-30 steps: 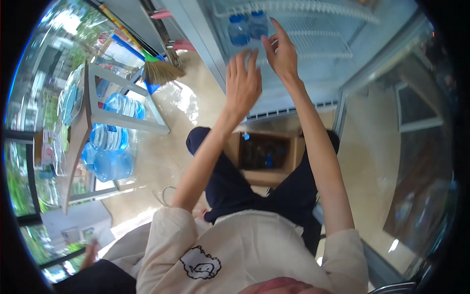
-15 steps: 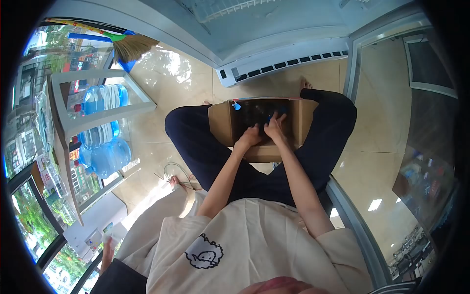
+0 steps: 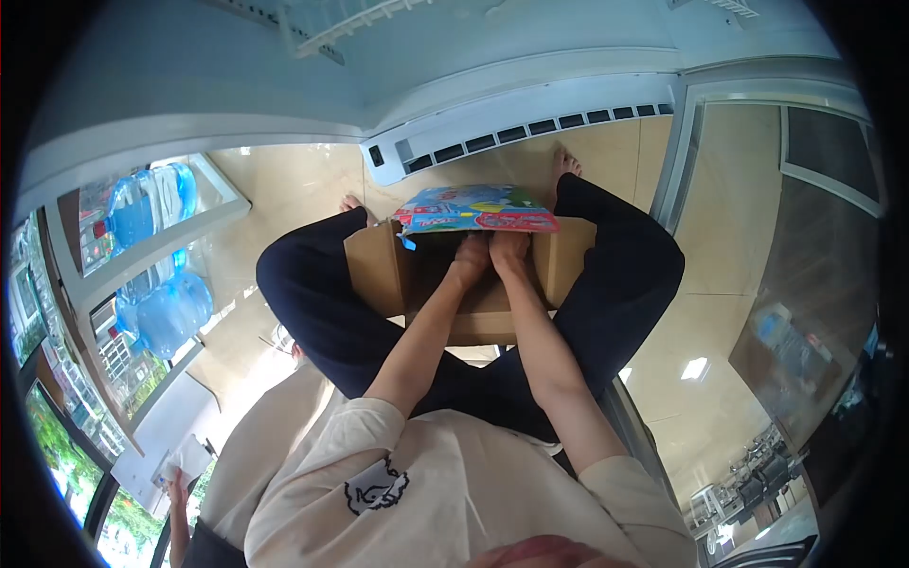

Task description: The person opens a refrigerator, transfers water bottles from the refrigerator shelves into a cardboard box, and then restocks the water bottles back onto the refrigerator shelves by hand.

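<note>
An opened cardboard box (image 3: 377, 270) stands on the floor between my bent legs, its brown side flaps folded out. The far flap (image 3: 473, 210), printed in blue, red and yellow, leans over the opening. Both hands reach down inside the box, close together. My left hand (image 3: 471, 257) is just left of my right hand (image 3: 511, 248), near the lower edge of the printed flap. Flap and shadow hide the fingertips of both, so what they touch cannot be made out. The box's inside is dark and its contents do not show.
A white cabinet with a slotted grille (image 3: 530, 133) and wire racks stands open before me. Large blue water bottles (image 3: 166, 308) are at the left beside a frame. Another person's hand (image 3: 177, 485) shows at lower left. A glass door panel (image 3: 748, 284) is on the right.
My view has shifted, and the printed far flap now shows over the box opening. My hands have drawn closer together and sit deeper under it; the fingers, partly visible before, are hidden.
</note>
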Demonstrator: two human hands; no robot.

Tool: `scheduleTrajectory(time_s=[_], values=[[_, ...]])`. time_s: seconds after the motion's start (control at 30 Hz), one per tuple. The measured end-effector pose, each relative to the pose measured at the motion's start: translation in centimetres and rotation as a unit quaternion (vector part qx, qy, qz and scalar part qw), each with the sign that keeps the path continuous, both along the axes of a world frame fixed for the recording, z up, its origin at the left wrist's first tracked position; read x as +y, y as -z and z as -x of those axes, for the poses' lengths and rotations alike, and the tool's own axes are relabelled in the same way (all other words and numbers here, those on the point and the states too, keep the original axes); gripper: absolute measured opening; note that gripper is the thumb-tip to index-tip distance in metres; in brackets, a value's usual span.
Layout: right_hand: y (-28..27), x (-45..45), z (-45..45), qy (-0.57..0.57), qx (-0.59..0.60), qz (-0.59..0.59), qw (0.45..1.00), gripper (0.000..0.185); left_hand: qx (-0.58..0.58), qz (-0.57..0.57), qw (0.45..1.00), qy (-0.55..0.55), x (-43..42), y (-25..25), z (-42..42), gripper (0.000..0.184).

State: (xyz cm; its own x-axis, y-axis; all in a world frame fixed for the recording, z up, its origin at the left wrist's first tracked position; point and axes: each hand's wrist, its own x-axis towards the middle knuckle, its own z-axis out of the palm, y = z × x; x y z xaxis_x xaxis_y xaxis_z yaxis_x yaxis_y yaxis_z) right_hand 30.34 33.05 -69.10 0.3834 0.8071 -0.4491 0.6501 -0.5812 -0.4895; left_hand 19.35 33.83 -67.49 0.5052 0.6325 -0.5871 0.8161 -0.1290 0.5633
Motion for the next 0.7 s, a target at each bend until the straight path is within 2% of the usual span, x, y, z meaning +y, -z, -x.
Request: scheduleTrajectory(time_s=[0.07,0.1,0.2,0.27,0.3,0.4,0.43,0.5,0.6,0.67,0.7], values=[[-2.3,0.8,0.0,0.038,0.022,0.002,0.999,0.042,0.037,0.087,0.989,-0.112,-0.3,1.8,-1.2,0.038],[-3.1,1.3,-0.3,0.043,0.035,0.024,0.998,0.040,0.021,0.061,0.994,-0.093,-0.1,2.2,-1.3,0.039],[-1.6,1.4,-1.6,-0.120,-0.038,0.031,0.992,0.041,-0.025,-0.022,0.998,-0.056,1.1,1.5,-0.9,0.043],[2.0,0.3,-2.1,-0.190,-0.105,0.020,0.976,0.047,-0.056,-0.081,0.994,-0.057,0.5,2.4,-0.2,0.049],[2.9,0.2,-2.1,-0.223,-0.139,0.013,0.965,0.051,-0.041,-0.092,0.994,-0.047,0.3,2.3,0.3,0.046],[-3.0,0.6,-1.5,-0.214,-0.111,0.054,0.969,0.064,-0.010,-0.120,0.992,-0.020,0.0,-0.5,2.0,0.036],[-4.6,0.8,-1.2,-0.202,-0.104,0.071,0.971,0.061,-0.007,-0.126,0.992,-0.015,0.8,-3.3,2.2,0.031],[-7.6,1.0,-0.5,-0.177,-0.089,0.101,0.975,0.054,-0.014,-0.155,0.987,-0.030,0.9,-5.9,2.6,0.023],[-11.2,0.0,-0.6,-0.181,-0.081,0.026,0.980,0.033,-0.027,-0.209,0.974,-0.079,0.0,-7.7,3.5,0.016],[-15.0,-0.4,-0.1,-0.156,-0.075,-0.038,0.984,0.025,-0.009,-0.226,0.969,-0.104,-0.7,-11.0,4.2,0.014],[-17.2,-0.6,0.1,-0.144,-0.071,-0.071,0.985,0.021,-0.023,-0.269,0.959,-0.086,-1.1,-12.4,5.0,0.015]])
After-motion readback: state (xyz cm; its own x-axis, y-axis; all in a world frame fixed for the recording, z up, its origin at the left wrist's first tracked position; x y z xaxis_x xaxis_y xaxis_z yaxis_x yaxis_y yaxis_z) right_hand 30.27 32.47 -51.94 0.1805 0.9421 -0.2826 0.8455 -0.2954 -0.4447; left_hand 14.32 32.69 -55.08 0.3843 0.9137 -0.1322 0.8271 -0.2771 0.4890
